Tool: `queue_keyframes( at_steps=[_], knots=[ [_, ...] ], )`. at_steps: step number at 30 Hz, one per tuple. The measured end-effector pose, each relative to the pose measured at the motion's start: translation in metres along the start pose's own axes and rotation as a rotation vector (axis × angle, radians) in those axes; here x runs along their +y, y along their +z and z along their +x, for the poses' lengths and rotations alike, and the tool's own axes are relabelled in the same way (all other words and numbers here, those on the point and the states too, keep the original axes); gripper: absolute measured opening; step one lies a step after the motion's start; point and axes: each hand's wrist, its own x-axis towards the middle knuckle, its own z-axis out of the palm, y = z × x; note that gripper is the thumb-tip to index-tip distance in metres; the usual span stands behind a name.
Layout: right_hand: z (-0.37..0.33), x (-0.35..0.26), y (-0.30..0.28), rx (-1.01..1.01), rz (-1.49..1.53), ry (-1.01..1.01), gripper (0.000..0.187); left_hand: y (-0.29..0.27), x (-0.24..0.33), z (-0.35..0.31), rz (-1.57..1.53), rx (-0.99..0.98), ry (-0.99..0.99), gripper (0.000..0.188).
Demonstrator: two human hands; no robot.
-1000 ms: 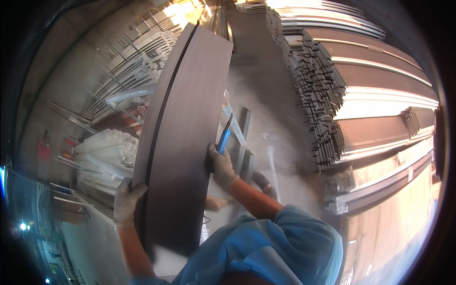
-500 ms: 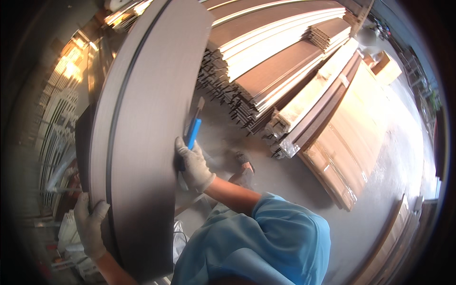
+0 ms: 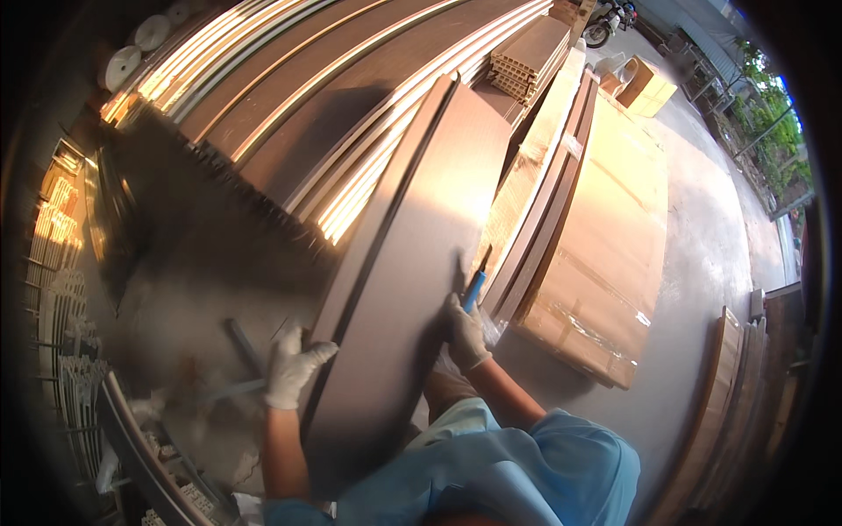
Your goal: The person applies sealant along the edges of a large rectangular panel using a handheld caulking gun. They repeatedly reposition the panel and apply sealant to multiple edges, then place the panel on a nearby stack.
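Observation:
A long brown panel (image 3: 412, 263) with a dark groove along its left side slants away in front of me, its far end overlapping the stacked boards. My left hand (image 3: 296, 366), in a pale glove, grips the panel's left edge with the thumb on top; its other fingers are partly hidden. On the opposite edge, my gloved right hand (image 3: 467, 337) supports the panel and also holds a blue-handled knife (image 3: 474, 290). The knife's thin dark tip points up and away. The panel hides part of the right fingers.
Long stacked brown boards (image 3: 324, 114) fill the far side. To the right lie wrapped planks (image 3: 535, 210) and a large flat cardboard package (image 3: 596, 254). Racked profiles (image 3: 74, 394) stand left, a curved strip (image 3: 145, 447) near left. A motorcycle (image 3: 601, 28) is parked far back.
The panel has swung to the right, with its far end lower and over the stack. Both hands have moved right with it, the knife still in the right hand. My view has turned too.

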Motion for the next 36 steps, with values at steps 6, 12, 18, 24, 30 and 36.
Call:
queue_keyframes(
  at_steps=[6,12,18,24,30,36],
  knots=[
    [0.088,-0.001,-0.027,0.042,-0.173,0.070,0.017,0.049,-0.031,0.100,0.078,-0.086,-0.175,0.047],
    [0.148,0.028,-0.009,0.105,-0.296,-0.132,0.031,0.056,-0.070,0.180,0.127,-0.145,-0.152,0.055],
    [0.195,0.049,0.015,0.144,-0.403,-0.134,0.026,0.063,-0.140,0.266,0.204,-0.172,-0.021,0.056],
    [0.225,0.076,0.041,0.185,-0.399,-0.170,0.025,0.069,-0.202,0.329,0.089,-0.192,-0.017,0.063],
    [0.249,0.107,0.064,0.308,-0.510,-0.134,0.030,0.070,-0.205,0.347,0.431,-0.041,-0.295,0.093],
    [0.259,0.119,0.068,0.354,-0.632,-0.098,0.036,0.058,-0.225,0.334,0.329,0.130,-0.246,0.087]
  ],
)
